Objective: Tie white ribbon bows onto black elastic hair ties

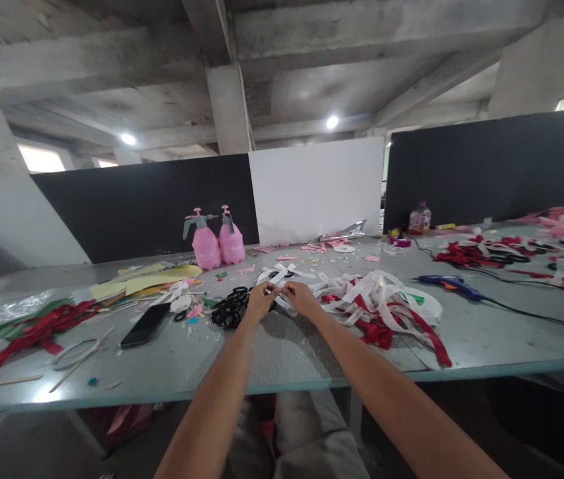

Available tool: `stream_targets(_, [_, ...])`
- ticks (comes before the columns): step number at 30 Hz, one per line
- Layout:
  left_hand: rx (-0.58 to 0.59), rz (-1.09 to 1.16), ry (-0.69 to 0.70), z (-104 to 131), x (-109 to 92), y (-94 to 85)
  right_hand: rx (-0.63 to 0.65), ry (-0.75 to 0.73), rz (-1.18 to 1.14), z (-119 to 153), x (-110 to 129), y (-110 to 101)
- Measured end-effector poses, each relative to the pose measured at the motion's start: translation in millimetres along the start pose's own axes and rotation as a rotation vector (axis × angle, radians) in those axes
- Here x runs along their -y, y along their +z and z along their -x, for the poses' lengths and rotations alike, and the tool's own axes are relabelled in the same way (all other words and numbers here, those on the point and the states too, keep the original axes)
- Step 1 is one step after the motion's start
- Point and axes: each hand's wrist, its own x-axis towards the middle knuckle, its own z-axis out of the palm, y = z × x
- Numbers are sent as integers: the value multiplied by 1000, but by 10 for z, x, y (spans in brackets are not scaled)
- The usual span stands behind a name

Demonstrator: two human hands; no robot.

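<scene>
Left hand [263, 299] meets right hand [299, 297] by ribbon [281, 273], behind table's front edge [302, 385].

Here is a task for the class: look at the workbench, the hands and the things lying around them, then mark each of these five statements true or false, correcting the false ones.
1. Two pink spray bottles stand side by side near the back of the table. True.
2. The phone lies to the right of both hands. False: it lies to their left.
3. The left hand and the right hand are far apart. False: they are close together.
4. The blue glue gun lies on the table with a cord running from it. True.
5. A pile of red and white ribbons lies to the right of the hands. True.
</scene>
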Motion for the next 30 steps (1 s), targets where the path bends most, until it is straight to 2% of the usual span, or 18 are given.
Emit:
stream_targets(7, [30, -92, 75, 8, 14, 42, 2, 7, 29, -11, -33, 18])
stream_targets(13, [39, -124, 52, 13, 47, 34, -9, 8, 32, -3, -29, 5])
stream_targets(15, [53, -141, 63, 12, 47, 28, 3, 8, 27, 0, -30, 5])
stream_targets(20, [-25, -175, 40, 19, 30, 23, 43, 0, 30, 6, -32, 26])
stream_targets(30, [36, -352, 65, 89, -67, 40, 108, -8, 87, 33, -11, 31])
